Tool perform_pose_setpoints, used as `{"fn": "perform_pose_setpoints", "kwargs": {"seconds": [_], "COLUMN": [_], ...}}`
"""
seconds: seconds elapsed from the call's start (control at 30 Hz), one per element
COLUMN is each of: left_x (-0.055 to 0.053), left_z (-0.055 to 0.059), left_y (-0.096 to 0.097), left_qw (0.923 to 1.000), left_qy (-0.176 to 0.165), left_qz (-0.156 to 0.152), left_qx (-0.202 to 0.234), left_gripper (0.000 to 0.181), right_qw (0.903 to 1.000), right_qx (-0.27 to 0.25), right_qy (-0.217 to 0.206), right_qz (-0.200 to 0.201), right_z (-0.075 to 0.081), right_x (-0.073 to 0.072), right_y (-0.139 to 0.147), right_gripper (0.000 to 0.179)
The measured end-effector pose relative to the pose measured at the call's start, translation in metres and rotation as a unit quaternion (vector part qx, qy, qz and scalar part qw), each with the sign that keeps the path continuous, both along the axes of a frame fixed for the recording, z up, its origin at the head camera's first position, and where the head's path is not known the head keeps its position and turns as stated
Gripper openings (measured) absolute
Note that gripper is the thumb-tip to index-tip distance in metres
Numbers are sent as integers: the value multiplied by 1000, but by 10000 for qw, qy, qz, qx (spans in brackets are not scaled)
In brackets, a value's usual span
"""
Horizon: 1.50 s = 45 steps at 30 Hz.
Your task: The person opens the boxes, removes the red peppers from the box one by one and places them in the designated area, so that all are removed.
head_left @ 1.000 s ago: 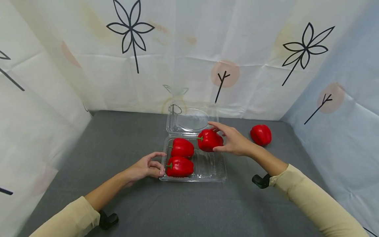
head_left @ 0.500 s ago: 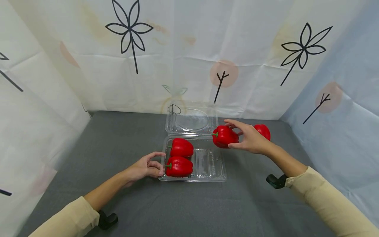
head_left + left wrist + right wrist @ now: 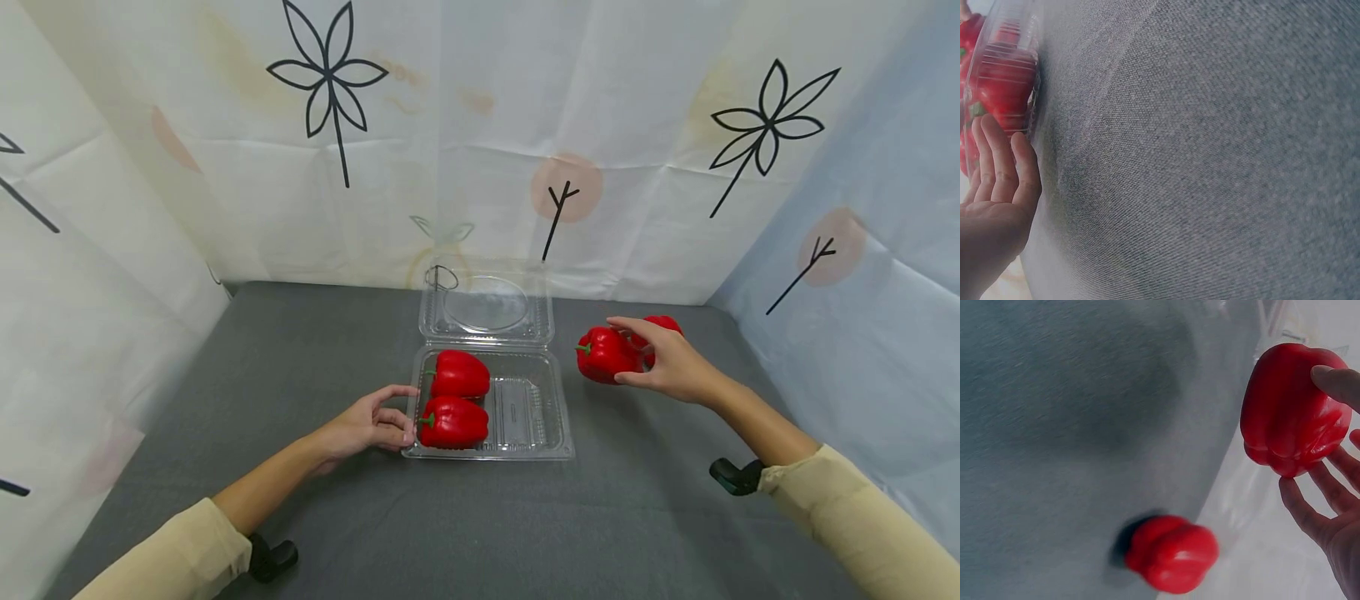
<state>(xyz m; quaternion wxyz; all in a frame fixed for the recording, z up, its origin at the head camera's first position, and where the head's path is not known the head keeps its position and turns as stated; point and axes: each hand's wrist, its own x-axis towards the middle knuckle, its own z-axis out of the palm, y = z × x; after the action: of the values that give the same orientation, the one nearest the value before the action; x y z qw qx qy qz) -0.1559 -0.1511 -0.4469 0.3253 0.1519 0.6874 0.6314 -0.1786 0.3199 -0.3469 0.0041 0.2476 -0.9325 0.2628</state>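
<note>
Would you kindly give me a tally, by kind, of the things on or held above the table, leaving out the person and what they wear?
Clear plastic container: 1
Red peppers: 4 (2 in the container, 1 held in the right hand, 1 on the table)
Total: 5

Four red bell peppers (image 3: 453,422), one clear container (image 3: 517,417)

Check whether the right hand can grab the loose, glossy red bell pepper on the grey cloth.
Probably not as things stand: the right hand holds another red bell pepper, though nothing visibly covers the loose pepper.
</note>
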Motion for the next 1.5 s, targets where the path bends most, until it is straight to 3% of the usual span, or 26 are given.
{"fn": "perform_pose_setpoints", "kwargs": {"seconds": [0.17,0.43,0.7,1.0,1.5], "left_x": [0,1,0,0,0], "left_z": [0,-1,0,0,0], "left_y": [0,0,0,1,0], "left_qw": [10000,10000,10000,10000,10000], "left_qy": [-18,5,-2,-45,-32], "left_qz": [4,13,28,20,-8], "left_qx": [-10,9,2,-7,64], "left_gripper": [74,72,71,72,72], "right_qw": [9998,9985,9965,9944,9918], "right_qx": [6,200,26,-141,-313], "right_qy": [-141,145,461,216,82], "right_qz": [-172,-491,-696,-1027,-1240], "right_z": [-10,-24,-33,-50,-69], "right_x": [8,21,27,32,33], "right_y": [16,46,70,86,102], "right_gripper": [78,75,73,71,71]}}
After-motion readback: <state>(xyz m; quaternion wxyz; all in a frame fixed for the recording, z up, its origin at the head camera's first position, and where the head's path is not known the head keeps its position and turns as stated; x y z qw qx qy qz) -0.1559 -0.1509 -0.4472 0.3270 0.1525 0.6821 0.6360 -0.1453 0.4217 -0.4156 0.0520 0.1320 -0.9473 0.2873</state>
